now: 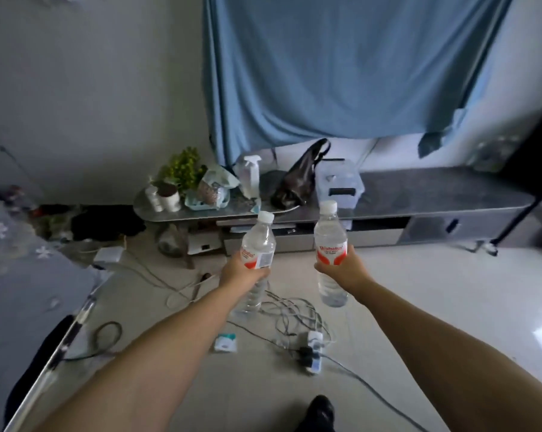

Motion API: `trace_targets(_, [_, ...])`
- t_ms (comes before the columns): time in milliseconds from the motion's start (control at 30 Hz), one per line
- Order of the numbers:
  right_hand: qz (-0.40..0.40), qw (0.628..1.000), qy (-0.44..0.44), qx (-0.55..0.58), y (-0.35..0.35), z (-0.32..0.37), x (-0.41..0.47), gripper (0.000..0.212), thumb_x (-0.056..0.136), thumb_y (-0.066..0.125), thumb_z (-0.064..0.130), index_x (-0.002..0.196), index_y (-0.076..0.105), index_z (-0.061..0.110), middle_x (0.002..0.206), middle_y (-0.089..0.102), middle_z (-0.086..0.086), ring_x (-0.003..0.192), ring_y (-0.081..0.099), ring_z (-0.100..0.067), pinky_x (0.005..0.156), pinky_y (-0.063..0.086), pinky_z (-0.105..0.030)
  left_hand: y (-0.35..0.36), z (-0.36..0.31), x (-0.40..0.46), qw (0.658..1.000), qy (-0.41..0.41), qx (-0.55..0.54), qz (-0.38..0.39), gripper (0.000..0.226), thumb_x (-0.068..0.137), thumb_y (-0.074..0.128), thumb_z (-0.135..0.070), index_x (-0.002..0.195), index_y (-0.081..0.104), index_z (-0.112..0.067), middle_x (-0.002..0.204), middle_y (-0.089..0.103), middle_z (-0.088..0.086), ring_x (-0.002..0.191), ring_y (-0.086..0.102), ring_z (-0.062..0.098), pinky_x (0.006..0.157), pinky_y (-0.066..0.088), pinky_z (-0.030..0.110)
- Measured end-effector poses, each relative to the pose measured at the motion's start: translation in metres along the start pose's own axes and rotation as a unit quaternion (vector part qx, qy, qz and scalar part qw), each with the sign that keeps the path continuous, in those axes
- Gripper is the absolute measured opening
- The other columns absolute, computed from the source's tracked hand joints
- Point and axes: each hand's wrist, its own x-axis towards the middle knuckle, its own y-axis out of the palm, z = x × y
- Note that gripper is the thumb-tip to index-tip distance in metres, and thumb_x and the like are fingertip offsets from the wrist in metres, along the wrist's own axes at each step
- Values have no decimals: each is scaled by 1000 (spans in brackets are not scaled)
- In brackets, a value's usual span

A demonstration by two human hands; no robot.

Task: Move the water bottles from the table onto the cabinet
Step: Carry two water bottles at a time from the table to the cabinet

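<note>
Both arms reach out, each hand, left hand (243,272) and right hand (346,269), gripping a full, weighty, smooth water bottle (258,244) mid-label.

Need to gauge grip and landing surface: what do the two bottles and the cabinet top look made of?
Bottles: thin clear plastic, see-through with ribbed lower bodies, white caps, glossy red-and-white labels. Cabinet top: dark grey, speckled, smooth and slightly glossy; probably stone or laminate, unclear which.

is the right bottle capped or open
Capped. The right bottle, held upright in the right hand, has its white cap seated on the neck.
</note>
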Motion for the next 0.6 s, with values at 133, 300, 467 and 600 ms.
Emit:
trace_targets(133, [-78, 996, 48, 20, -77, -46, -20, 62, 68, 84, 25, 119, 53, 11, 108, 66, -7, 100, 65, -25, 86, 53, -39, 75, -36, -6, 996, 40, 25, 78, 47, 72, 80, -28, 113, 58, -22, 101, 66, -4, 86, 60, 17, 78, 46, 28])
trace_targets(300, [-152, 983, 103, 22, -166, -102, -36, 60, 67, 83, 29, 117, 55, 12, 105, 68, -7, 97, 66, -27, 85, 55, -39, 169, -84, -13, 985, 66, 47, 150, 56, 69, 81, -31, 119, 57, -24, 108, 67, -4, 96, 62, 20, 88, 49, 32])
trace_targets(467, [-184, 975, 121, 13, -255, -144, -34, 59, 63, 83, 31, 113, 56, 14, 100, 69, -5, 93, 67, -26, 83, 54, -38, 271, -131, -22, 976, 80, 39, 197, 54, 66, 81, -34, 114, 59, -26, 106, 68, -2, 97, 64, 21, 82, 48, 29])
trace_targets(600, [-212, 969, 130, 10, -327, -172, -30, 62, 61, 83, 33, 114, 55, 15, 101, 68, -5, 95, 66, -26, 85, 54, -39, 355, -170, -36, 969, 93, 31, 229, 65, 50, 77, -47, 109, 59, -28, 103, 70, -5, 93, 66, 19, 84, 53, 33])
